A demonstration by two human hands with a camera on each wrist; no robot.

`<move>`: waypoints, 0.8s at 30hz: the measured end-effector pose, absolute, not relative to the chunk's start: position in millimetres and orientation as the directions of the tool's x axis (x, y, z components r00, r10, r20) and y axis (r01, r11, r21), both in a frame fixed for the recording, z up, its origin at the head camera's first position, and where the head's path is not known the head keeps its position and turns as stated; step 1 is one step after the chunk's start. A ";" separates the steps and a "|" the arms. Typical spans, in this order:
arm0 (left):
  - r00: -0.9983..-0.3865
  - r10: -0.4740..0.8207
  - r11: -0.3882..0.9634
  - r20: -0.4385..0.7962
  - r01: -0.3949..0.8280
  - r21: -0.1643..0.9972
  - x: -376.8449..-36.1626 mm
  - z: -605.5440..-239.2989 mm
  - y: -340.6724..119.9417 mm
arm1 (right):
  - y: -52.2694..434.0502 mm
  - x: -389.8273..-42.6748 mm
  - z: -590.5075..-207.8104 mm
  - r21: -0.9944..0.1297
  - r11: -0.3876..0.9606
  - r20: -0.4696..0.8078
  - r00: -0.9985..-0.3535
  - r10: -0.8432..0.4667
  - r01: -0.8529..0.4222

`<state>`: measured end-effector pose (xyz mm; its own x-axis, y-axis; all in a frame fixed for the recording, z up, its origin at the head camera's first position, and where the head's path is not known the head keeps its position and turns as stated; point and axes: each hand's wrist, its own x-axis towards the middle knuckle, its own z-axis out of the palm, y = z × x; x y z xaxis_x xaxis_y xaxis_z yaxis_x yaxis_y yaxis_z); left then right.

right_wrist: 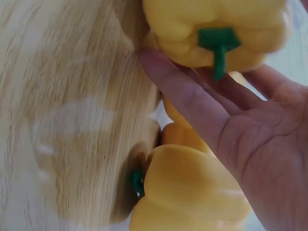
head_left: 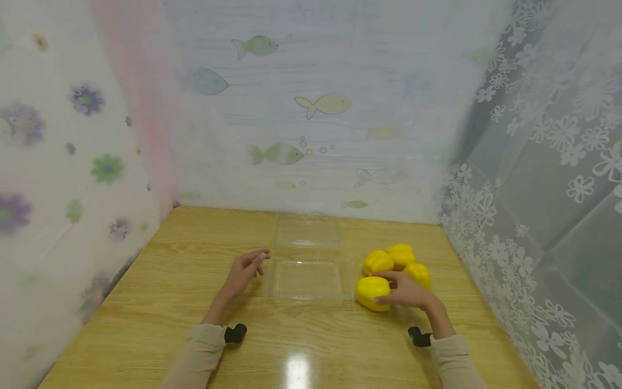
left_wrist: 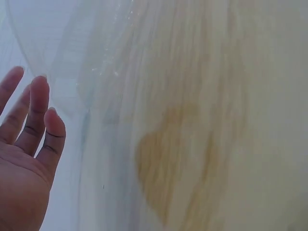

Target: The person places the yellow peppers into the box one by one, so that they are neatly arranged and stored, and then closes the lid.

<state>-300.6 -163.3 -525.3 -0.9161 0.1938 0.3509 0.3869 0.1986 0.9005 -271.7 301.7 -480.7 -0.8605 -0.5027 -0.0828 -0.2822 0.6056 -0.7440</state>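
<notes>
My right hand [head_left: 408, 290] holds the nearest yellow bell pepper [head_left: 372, 294] from its right side, thumb along the near side and fingers along the far side. In the right wrist view, the fingers [right_wrist: 185, 91] lie along this pepper [right_wrist: 216, 29], whose green stem faces the camera. More yellow bell peppers [head_left: 378, 262] sit close behind and beside that hand. A clear plastic clamshell box [head_left: 306, 299] lies on the table with its lid folded back, away from me. At the box's left edge is my left hand [head_left: 245, 270], fingers relaxed and holding nothing.
The wood-grain table [head_left: 194, 232] carries everything. A fish-patterned curtain [head_left: 311, 135] hangs at its back edge, with a flowered curtain [head_left: 87, 162] on the left and a white-flowered translucent sheet [head_left: 549, 178] on the right. Each wrist wears a black camera mount [head_left: 235, 334].
</notes>
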 end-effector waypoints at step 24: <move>-0.939 0.173 0.064 0.297 0.311 0.948 -300.0 -535.3 -145.2 | 304.1 -274.7 -491.2 -0.794 0.518 0.000 -0.852 -0.523 -0.319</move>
